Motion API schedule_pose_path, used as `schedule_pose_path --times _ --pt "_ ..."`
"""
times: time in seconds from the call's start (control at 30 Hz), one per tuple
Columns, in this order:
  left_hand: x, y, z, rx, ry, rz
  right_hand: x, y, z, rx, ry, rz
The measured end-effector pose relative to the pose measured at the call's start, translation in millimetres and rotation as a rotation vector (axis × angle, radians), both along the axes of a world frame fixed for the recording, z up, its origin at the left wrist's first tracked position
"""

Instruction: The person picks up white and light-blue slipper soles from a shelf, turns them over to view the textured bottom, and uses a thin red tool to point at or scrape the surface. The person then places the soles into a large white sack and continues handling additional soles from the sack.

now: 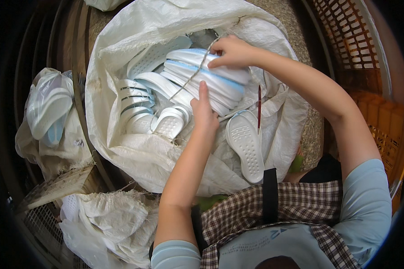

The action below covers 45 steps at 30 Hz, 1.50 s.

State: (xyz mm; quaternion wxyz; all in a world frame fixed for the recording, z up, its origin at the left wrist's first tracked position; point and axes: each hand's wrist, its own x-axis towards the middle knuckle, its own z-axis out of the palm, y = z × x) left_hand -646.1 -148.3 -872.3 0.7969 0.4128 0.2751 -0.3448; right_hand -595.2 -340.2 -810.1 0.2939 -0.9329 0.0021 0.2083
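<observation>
A bundle of white and pale blue shoe soles [202, 76] lies in a large white woven sack [143, 154], with a thin twisted cord [187, 84] running across it. My right hand [231, 53] is closed at the far end of the bundle, its fingertips pinching the cord. From the near side my left hand [204, 110] grips the bundle, one digit stretched up along the soles; its other fingers are partly hidden. More soles [137, 101] lie loosely stacked on the left inside the sack. A single white sole [246, 145] rests on the sack's near right fold.
A thin dark red stick [259, 107] lies beside the single sole. To the left are a clear bag of soles [51, 105] and a crumpled white sack [116, 219]. Orange plastic crates [381, 121] stand on the right. Slatted wood [78, 40] is at the far left.
</observation>
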Motion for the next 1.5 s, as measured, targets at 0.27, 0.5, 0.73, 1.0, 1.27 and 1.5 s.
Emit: schedule_pose_path --times 0.27,0.5,0.73,1.0,1.27,1.5 --pt "4.4 31.0 10.2 -0.401 -0.275 -0.441 -118.4 57.0 88.0 0.109 -0.353 0.271" --pt "11.5 23.0 15.8 -0.392 -0.403 -0.454 -131.1 55.3 104.6 0.274 -0.429 0.142" --pt "-0.9 14.2 17.5 -0.353 -0.447 -0.419 -127.1 48.0 92.4 0.231 -0.620 0.031" --pt "-1.8 14.8 21.0 -0.335 -0.470 -0.363 -109.1 25.7 111.4 0.818 -0.550 -0.355" --pt "20.0 23.5 28.3 -0.318 -0.434 -0.246 -23.4 -154.9 124.7 0.902 -1.017 -1.204" --pt "23.6 29.3 25.4 -0.297 -0.377 -0.145 -52.2 -192.6 114.9 1.076 -0.683 -0.594"
